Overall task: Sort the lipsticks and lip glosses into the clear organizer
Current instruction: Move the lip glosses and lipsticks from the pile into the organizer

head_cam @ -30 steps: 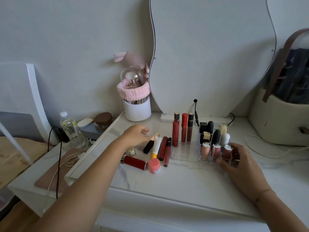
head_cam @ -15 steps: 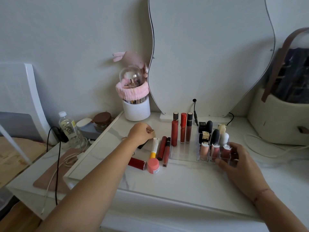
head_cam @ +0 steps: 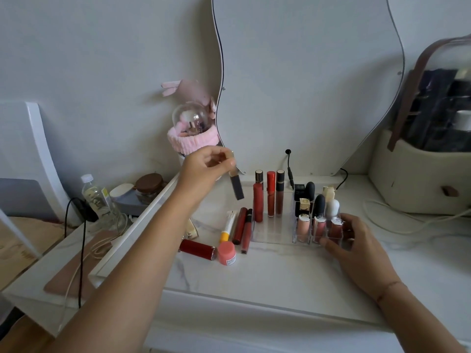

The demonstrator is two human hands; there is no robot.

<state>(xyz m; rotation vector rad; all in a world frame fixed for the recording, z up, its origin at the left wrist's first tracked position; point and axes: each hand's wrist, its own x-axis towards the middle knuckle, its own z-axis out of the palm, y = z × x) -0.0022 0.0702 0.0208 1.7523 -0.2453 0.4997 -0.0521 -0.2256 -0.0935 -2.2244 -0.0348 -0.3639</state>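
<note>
My left hand (head_cam: 204, 166) holds a black lip gloss tube with a gold cap (head_cam: 236, 186) in the air, tilted, just left of the clear organizer (head_cam: 272, 233). Three tall glosses (head_cam: 270, 197) stand in the organizer's back left; several lipsticks (head_cam: 317, 207) fill its right cells. My right hand (head_cam: 356, 248) rests against the organizer's front right corner. Loose on the marble top lie a white-and-yellow tube (head_cam: 228, 225), two dark red glosses (head_cam: 243, 229), a red lipstick (head_cam: 197, 249) and a pink-capped balm (head_cam: 226, 253).
A wavy mirror (head_cam: 305, 85) leans behind the organizer. A white brush holder with a pink headband (head_cam: 192, 140) stands at back left. A beige bag (head_cam: 420, 179) sits at right. A water bottle (head_cam: 98, 197), jars and cables lie on the lower shelf at left.
My left hand closed on the black gold-capped tube on the table, then lifted it up and right toward the organizer. My right hand stayed on the organizer.
</note>
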